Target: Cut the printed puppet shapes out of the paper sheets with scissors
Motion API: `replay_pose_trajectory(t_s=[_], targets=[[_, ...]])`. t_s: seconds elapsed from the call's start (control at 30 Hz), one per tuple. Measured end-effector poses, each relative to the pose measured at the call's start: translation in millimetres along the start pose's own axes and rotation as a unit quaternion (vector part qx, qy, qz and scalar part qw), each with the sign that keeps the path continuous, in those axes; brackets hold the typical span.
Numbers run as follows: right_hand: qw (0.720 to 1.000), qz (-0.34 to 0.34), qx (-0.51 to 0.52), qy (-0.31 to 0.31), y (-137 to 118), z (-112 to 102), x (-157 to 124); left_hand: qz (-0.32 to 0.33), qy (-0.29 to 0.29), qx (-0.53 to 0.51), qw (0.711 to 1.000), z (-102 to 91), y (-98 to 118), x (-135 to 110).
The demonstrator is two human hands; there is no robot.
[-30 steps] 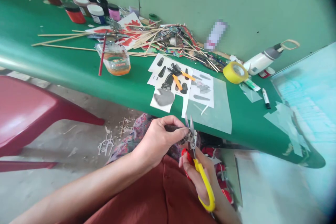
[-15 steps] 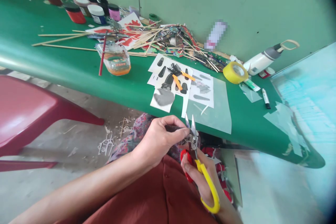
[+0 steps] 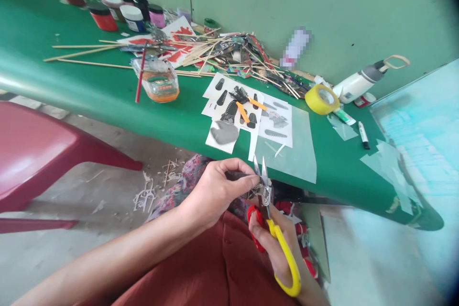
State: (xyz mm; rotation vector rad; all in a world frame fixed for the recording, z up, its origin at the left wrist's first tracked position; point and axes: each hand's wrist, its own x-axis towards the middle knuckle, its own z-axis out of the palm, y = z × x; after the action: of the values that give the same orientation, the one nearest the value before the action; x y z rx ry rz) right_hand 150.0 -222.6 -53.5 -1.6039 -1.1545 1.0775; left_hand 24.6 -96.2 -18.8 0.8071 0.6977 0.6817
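My left hand (image 3: 224, 184) pinches a small dark patterned cutout (image 3: 253, 192) between thumb and fingers. In my right hand (image 3: 274, 236) is a pair of scissors (image 3: 287, 253) with one yellow and one red handle loop. Their blades point up and stand slightly apart, close against the cutout and my left thumb. Part of the cutout is hidden behind my fingers and the blades. Just beyond, on the table, lie printed sheets (image 3: 251, 136) with dark shapes, and an orange-handled tool (image 3: 244, 112) rests on them.
The green table (image 3: 172, 122) carries a heap of thin sticks (image 3: 201, 52), paint jars (image 3: 102, 16), a plastic container (image 3: 161, 86), a yellow tape roll (image 3: 315, 100) and a white bottle (image 3: 358, 83). A red plastic chair (image 3: 43, 153) stands at left. Paper scraps (image 3: 145, 196) litter the floor.
Almost nothing differs. Both hands keep their places; the scissors and cutout have shifted only very slightly, with the blades still apart.
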Motion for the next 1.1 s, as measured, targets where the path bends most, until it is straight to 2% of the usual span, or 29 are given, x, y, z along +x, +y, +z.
replay_pose_trajectory(t_s=[0.27,0.6,0.7,0.83,1.1], targets=[[0.998,0.007,-0.036,-0.055,-10.1,-13.7,-0.6,-0.017,-0.032,0.013,0.999,-6.5,4.0,2.8],[0.999,0.033,0.006,-0.006,1.0,0.8,1.8,0.025,0.003,0.019,0.999,2.2,-0.6,-1.9],[0.999,0.027,0.011,-0.015,4.3,1.5,0.5,0.03,0.0,0.017,0.999,1.9,-1.0,-2.3],[0.998,0.055,0.003,-0.012,-0.6,-1.8,-1.4,0.012,-0.016,-0.001,1.0,-1.5,-1.1,-1.7],[0.997,0.046,-0.015,-0.059,-9.8,-13.0,-0.7,-0.014,-0.05,0.017,0.998,-8.3,2.2,0.5]])
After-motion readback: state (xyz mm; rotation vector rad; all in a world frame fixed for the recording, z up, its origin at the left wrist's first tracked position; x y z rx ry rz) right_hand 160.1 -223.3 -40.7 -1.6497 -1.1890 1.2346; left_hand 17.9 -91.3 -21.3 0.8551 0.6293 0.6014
